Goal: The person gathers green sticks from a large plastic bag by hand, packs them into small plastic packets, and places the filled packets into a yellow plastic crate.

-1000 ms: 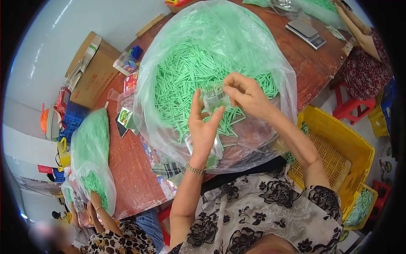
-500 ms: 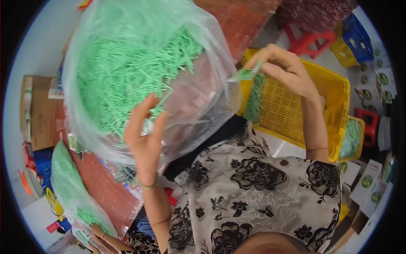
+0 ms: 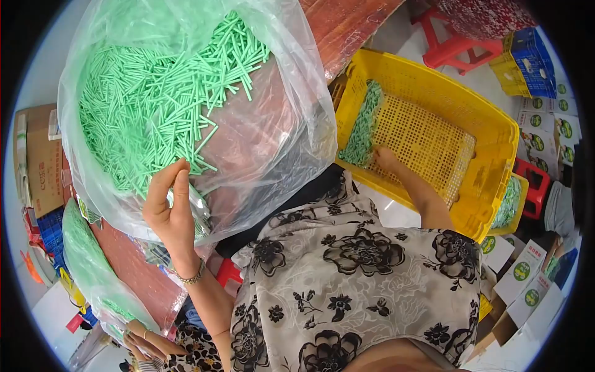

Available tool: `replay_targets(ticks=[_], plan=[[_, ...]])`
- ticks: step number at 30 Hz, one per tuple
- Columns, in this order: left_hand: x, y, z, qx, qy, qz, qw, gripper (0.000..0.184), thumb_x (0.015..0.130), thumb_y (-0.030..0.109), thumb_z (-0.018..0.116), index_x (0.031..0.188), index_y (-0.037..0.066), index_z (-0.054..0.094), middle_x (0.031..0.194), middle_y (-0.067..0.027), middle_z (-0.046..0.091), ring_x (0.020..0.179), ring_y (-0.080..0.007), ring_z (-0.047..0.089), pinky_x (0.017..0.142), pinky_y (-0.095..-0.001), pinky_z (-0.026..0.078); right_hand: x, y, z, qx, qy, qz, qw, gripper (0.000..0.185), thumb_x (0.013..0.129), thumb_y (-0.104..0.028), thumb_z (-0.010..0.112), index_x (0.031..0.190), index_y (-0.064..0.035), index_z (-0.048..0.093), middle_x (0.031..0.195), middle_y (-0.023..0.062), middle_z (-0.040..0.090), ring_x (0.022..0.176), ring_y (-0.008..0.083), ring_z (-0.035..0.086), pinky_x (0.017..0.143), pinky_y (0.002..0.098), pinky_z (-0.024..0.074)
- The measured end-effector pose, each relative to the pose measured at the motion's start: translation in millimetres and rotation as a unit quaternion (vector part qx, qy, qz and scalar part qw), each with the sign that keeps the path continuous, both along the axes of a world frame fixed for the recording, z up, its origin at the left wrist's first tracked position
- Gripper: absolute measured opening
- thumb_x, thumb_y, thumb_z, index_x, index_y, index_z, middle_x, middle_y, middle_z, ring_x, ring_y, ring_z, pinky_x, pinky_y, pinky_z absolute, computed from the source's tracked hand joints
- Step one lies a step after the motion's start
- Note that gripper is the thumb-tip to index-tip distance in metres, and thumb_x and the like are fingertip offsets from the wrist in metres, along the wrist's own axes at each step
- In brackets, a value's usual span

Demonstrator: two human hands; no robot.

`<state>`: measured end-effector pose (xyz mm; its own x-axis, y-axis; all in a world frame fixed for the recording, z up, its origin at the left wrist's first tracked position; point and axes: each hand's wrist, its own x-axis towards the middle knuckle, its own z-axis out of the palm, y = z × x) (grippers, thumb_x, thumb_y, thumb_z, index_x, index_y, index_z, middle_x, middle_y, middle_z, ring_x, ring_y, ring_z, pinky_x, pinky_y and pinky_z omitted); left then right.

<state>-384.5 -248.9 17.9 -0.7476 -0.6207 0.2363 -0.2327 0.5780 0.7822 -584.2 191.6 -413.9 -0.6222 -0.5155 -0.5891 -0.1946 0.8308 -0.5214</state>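
Observation:
Thin light-green sticks [image 3: 149, 93] lie heaped in a large clear plastic bag [image 3: 297, 118] on the red table. At the heap's near edge is my left hand [image 3: 170, 211], thumb and forefinger brought together; whatever lies between the tips is too small to make out. Shiny wrapping [image 3: 201, 217] shows beside that hand. My right hand [image 3: 385, 160] reaches down into a yellow plastic basket [image 3: 489, 186], touching the near end of a row of small green-filled packets [image 3: 362, 127]. Its fingers are curled, and their tips are partly hidden against the packets.
Another bag of green sticks [image 3: 93, 254] lies at left, with another person's hands [image 3: 149, 338] beside it. Right of the basket are a smaller yellow basket [image 3: 517, 201], a red stool [image 3: 536, 186] and printed white boxes [image 3: 527, 266]. Another red stool [image 3: 455, 46] stands behind.
My right hand has gone from above the basket's edge down inside it, where the green packet it held now merges with the row. My left thumb and forefinger have closed together.

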Motion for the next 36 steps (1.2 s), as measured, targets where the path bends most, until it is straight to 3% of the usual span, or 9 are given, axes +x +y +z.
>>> replay_targets(ticks=[16, 19, 23, 27, 29, 30, 31, 32, 36], plan=[[-8, -6, -1, 0.004, -0.039, 0.076, 0.996, 0.015, 0.092, 0.001, 0.063, 0.104, -0.004, 0.070, 0.094, -0.0087, 0.071, 0.089, -0.0144, 0.064, 0.082, -0.0270, 0.049, -124, -28, -10, -0.033, 0.085, -0.075, 0.993, 0.013, 0.097, -0.004, 0.043, 0.086, -0.0013, 0.049, 0.081, 0.0177, 0.050, 0.072, 0.0313, 0.050, 0.070, 0.0495, 0.0432], [-5, -7, 0, -0.008, -0.038, 0.082, 0.996, 0.014, 0.092, 0.001, 0.063, 0.104, -0.003, 0.070, 0.094, -0.0085, 0.071, 0.089, -0.0146, 0.064, 0.082, -0.0273, 0.049, -123, -54, -12, -0.014, 0.081, -0.229, 0.970, 0.026, 0.100, -0.015, 0.051, 0.122, -0.0020, 0.056, 0.111, 0.0233, 0.058, 0.099, 0.0379, 0.058, 0.086, 0.0478, 0.0480], [4, -12, 1, -0.017, -0.026, 0.089, 0.996, 0.014, 0.092, 0.001, 0.063, 0.104, -0.003, 0.070, 0.094, -0.0084, 0.071, 0.089, -0.0146, 0.064, 0.082, -0.0273, 0.049, -97, -60, -5, -0.080, 0.119, -0.332, 0.932, 0.041, 0.099, -0.015, 0.048, 0.138, -0.0017, 0.047, 0.133, 0.0257, 0.053, 0.119, 0.0407, 0.054, 0.094, 0.0470, 0.0469], [24, -26, -1, -0.027, -0.002, 0.134, 0.991, 0.013, 0.090, -0.003, 0.063, 0.101, -0.003, 0.071, 0.093, -0.0082, 0.071, 0.087, -0.0145, 0.064, 0.081, -0.0265, 0.050, -75, -37, -41, 0.107, 0.100, -0.254, 0.956, 0.041, 0.098, -0.028, 0.044, 0.121, 0.0031, 0.059, 0.096, 0.0224, 0.067, 0.087, 0.0371, 0.064, 0.076, 0.0435, 0.0514], [40, -39, -3, -0.032, 0.021, 0.170, 0.985, 0.013, 0.089, -0.001, 0.065, 0.100, -0.003, 0.071, 0.091, -0.0076, 0.071, 0.086, -0.0125, 0.064, 0.080, -0.0257, 0.049, -90, -6, -103, -0.111, 0.291, -0.295, 0.903, 0.038, 0.099, -0.033, 0.048, 0.097, 0.0006, 0.064, 0.080, 0.0166, 0.065, 0.069, 0.0306, 0.059, 0.063, 0.0421, 0.0489], [49, -48, -5, -0.040, 0.041, 0.190, 0.980, 0.013, 0.088, -0.001, 0.065, 0.100, -0.003, 0.071, 0.091, -0.0073, 0.071, 0.085, -0.0121, 0.064, 0.079, -0.0257, 0.049, -105, -20, -59, -0.166, 0.418, -0.315, 0.836, 0.035, 0.099, -0.034, 0.052, 0.093, -0.0020, 0.063, 0.076, 0.0104, 0.063, 0.065, 0.0218, 0.057, 0.059, 0.0330, 0.0473], [59, -57, -8, -0.042, 0.062, 0.205, 0.976, 0.014, 0.088, -0.001, 0.065, 0.100, -0.003, 0.071, 0.091, -0.0070, 0.071, 0.084, -0.0117, 0.064, 0.078, -0.0257, 0.050, -145, -1, -48, -0.200, 0.193, -0.400, 0.873, 0.034, 0.096, -0.028, 0.058, 0.111, 0.0020, 0.062, 0.099, 0.0153, 0.068, 0.086, 0.0257, 0.064, 0.077, 0.0367, 0.0518], [64, -66, -5, -0.092, 0.054, 0.225, 0.969, 0.014, 0.088, 0.001, 0.066, 0.100, -0.002, 0.072, 0.090, -0.0078, 0.071, 0.081, -0.0128, 0.065, 0.075, -0.0262, 0.050, -185, -7, -22, -0.310, 0.282, -0.378, 0.826, 0.026, 0.096, -0.022, 0.060, 0.107, 0.0013, 0.061, 0.094, 0.0091, 0.064, 0.082, 0.0183, 0.061, 0.075, 0.0316, 0.0510], [77, -98, -15, -0.145, 0.001, 0.217, 0.965, 0.014, 0.086, 0.005, 0.066, 0.098, 0.000, 0.071, 0.093, -0.0150, 0.070, 0.084, -0.0258, 0.066, 0.078, -0.0337, 0.052, -133, -187, 324, -0.561, 0.333, -0.310, 0.692, 0.015, 0.099, -0.010, 0.056, 0.107, 0.0010, 0.061, 0.098, 0.0070, 0.063, 0.088, 0.0146, 0.060, 0.081, 0.0279, 0.0483]])
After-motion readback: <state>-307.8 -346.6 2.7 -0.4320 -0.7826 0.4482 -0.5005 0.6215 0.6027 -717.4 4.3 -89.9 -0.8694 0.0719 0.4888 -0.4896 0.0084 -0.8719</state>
